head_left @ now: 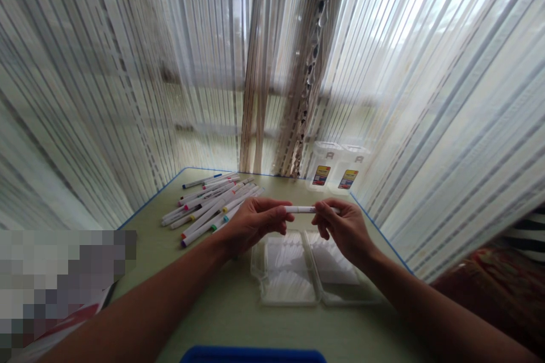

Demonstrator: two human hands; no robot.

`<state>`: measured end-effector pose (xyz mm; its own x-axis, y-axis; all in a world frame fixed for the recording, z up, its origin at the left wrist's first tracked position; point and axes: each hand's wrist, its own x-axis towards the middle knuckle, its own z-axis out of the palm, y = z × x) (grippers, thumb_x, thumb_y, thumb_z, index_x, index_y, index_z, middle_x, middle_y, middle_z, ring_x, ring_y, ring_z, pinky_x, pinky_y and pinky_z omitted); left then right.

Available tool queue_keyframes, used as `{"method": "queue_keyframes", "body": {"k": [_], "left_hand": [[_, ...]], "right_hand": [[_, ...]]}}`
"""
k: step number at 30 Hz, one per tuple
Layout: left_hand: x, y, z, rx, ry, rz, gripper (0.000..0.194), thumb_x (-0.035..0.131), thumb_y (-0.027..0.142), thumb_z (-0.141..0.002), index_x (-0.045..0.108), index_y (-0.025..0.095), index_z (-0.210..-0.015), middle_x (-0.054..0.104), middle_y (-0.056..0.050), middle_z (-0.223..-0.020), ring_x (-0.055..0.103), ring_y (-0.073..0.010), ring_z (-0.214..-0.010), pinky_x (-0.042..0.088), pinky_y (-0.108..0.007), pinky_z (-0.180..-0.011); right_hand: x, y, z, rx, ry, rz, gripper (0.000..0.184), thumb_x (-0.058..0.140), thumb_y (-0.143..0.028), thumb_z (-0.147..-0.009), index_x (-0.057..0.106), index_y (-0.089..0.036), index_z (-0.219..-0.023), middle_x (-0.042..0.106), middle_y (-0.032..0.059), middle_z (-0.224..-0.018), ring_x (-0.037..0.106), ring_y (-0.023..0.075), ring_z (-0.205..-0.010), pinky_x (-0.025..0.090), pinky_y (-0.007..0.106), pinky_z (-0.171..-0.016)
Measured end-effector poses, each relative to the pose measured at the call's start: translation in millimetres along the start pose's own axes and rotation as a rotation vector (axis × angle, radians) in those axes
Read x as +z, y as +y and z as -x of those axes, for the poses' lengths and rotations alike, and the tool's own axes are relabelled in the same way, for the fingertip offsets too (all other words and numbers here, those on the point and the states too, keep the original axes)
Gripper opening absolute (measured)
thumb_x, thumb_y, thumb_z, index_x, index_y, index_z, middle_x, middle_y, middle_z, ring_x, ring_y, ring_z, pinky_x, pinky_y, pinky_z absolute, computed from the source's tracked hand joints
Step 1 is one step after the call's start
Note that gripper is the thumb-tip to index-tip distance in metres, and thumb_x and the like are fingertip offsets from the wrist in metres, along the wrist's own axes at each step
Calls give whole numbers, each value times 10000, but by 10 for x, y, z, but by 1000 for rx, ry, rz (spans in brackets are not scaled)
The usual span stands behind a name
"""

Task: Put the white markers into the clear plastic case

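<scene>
A white marker [302, 210] lies level between my two hands, held at both ends. The fingers of my left hand [259, 216] pinch its left end, and those of my right hand [340, 224] grip its right end. Just below the hands, an opened clear plastic case [286, 278] rests on the table, its two halves side by side. To the left is a loose pile of white markers [213, 201] with caps of several colours, partly hidden behind my left hand.
Two clear plastic cases [327, 167] with labels stand upright at the table's back right. The pale green table [213, 317] has a blue edge. A blue object [253, 354] sits at the near edge. Striped string curtains [204, 68] hang behind the table.
</scene>
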<state>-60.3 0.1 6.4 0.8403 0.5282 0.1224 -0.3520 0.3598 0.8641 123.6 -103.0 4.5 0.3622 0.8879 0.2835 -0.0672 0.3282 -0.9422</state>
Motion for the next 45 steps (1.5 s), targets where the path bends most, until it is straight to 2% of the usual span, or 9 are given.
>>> {"method": "queue_keyframes", "body": {"k": [5, 15, 29, 37, 45], "left_hand": [[21, 21, -6, -29, 30, 18, 287, 781, 304, -717, 738, 75, -884, 724, -103, -742, 646, -126, -577, 516, -244, -586], [-6, 10, -9, -76, 12, -10, 289, 752, 351, -746, 694, 80, -827, 703, -90, -678, 628, -124, -525, 516, -247, -546], [-2, 10, 6, -11, 1, -3, 297, 828, 155, -638, 750, 130, -924, 746, -83, -778, 659, -119, -589, 515, -246, -596], [23, 39, -6, -36, 66, 6, 251, 792, 221, -697, 748, 82, -902, 737, -113, -754, 654, -129, -577, 526, -257, -602], [29, 13, -41, 7, 166, -32, 243, 758, 252, -726, 736, 69, -884, 723, -103, -732, 633, -114, -571, 519, -227, -569]], "right_hand": [[-8, 8, 8, -33, -5, 34, 218, 756, -328, -761, 692, -132, -690, 675, 41, -551, 504, 80, -347, 377, 180, -324], [-5, 6, 23, -58, -22, 81, 201, 757, -328, -757, 704, -137, -723, 676, 39, -557, 508, 94, -349, 391, 203, -326], [-13, 2, -6, 4, -8, 28, 255, 758, -367, -751, 683, -135, -673, 668, 35, -551, 492, 80, -344, 367, 188, -321], [-9, -2, 1, -13, 0, 96, 279, 741, -393, -763, 674, -138, -670, 666, 39, -547, 495, 86, -344, 376, 197, -321], [15, -1, 13, -35, 15, 161, 318, 715, -441, -775, 673, -136, -698, 668, 38, -549, 502, 91, -344, 390, 200, -318]]}}
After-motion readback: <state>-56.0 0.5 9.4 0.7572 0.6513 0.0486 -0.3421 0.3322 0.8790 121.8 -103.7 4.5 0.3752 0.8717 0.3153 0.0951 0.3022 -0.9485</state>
